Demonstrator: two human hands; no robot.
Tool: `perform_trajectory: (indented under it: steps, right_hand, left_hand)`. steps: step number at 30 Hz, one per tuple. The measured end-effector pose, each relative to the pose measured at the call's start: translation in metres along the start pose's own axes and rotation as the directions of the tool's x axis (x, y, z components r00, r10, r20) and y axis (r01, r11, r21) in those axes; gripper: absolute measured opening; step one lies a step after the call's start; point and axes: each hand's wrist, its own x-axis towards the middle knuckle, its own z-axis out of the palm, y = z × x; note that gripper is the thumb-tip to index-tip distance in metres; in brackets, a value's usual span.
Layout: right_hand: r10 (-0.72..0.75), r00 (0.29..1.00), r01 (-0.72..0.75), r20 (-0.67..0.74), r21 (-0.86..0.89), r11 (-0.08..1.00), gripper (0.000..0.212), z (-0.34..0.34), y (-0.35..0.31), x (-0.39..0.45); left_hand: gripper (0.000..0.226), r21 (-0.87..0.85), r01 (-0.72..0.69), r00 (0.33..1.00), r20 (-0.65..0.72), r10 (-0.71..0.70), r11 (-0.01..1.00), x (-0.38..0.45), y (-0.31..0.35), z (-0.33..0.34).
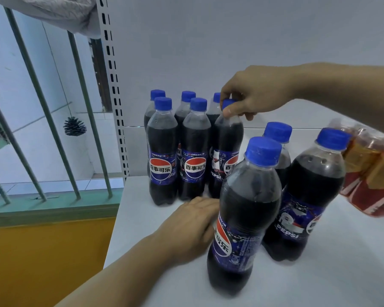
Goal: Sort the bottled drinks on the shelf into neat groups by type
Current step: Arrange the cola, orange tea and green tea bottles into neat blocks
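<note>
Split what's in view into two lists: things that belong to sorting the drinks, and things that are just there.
Part of the job:
- grouped cola bottles at the back left of the shelf
- cola bottle pinched at the cap by the right hand
- three loose cola bottles in front; the left hand touches the nearest
- orange drink bottles, far right

Just there:
- pine cone
- window bars

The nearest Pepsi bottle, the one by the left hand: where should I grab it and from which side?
Grip the nearest Pepsi bottle around its labelled body, coming from the left, where the left hand already rests against it. That side is open shelf; another Pepsi bottle crowds its right. It stands upright, so the blue cap from above also looks free.
</note>
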Motion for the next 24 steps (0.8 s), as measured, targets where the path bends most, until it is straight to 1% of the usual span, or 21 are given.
perform_trajectory:
  steps: [2,7,13,14,17,19,21,22,24]
  right_hand:
    - [0.028,0.999,-0.028,-0.033,0.015,1.0,0.026,0.005,0.0,0.0]
    - [0.072,0.997,-0.067,-0.034,0.12,0.99,0.031,0.009,-0.004,-0.006]
    - [0.138,0.99,-0.138,0.01,0.17,0.976,0.043,-0.001,-0.006,-0.02]
    - [0.137,0.991,-0.134,0.0,0.178,0.975,0.044,-0.006,-0.005,-0.024]
    - [0.05,0.998,-0.039,-0.043,0.24,0.97,0.045,-0.023,-0.004,-0.044]
    - [-0.076,0.996,0.058,0.043,0.327,0.943,0.043,-0.032,-0.003,-0.062]
    - [-0.201,0.97,0.133,0.139,0.39,0.911,0.041,-0.033,0.0,-0.077]
    - [-0.25,0.956,0.168,0.154,0.411,0.896,0.041,-0.031,0.002,-0.082]
    - [-0.32,0.94,0.229,0.114,0.483,0.845,0.036,-0.025,0.005,-0.088]
  left_hand:
    - [0.025,-0.003,0.015,1.0,0.009,-0.015,1.0,0.0,0.003,-0.004]
    - [0.028,-0.052,0.027,1.0,0.013,-0.026,0.998,-0.002,0.007,-0.01]
    - [0.027,-0.08,0.026,0.999,0.04,-0.023,0.996,-0.003,0.011,-0.013]
    - [0.027,-0.082,0.033,0.999,0.042,-0.029,0.996,-0.003,0.011,-0.013]
    - [0.025,-0.07,0.039,0.999,0.034,-0.036,0.997,-0.002,0.007,-0.008]
    - [0.021,-0.074,0.057,0.998,0.041,-0.054,0.996,0.0,0.0,0.001]
    - [0.012,-0.094,0.085,0.996,0.032,-0.082,0.992,0.0,-0.004,0.009]
    - [0.009,-0.114,0.105,0.994,0.022,-0.103,0.988,-0.001,-0.005,0.01]
    - [0.02,-0.241,0.127,0.991,-0.008,-0.133,0.962,-0.004,-0.004,0.003]
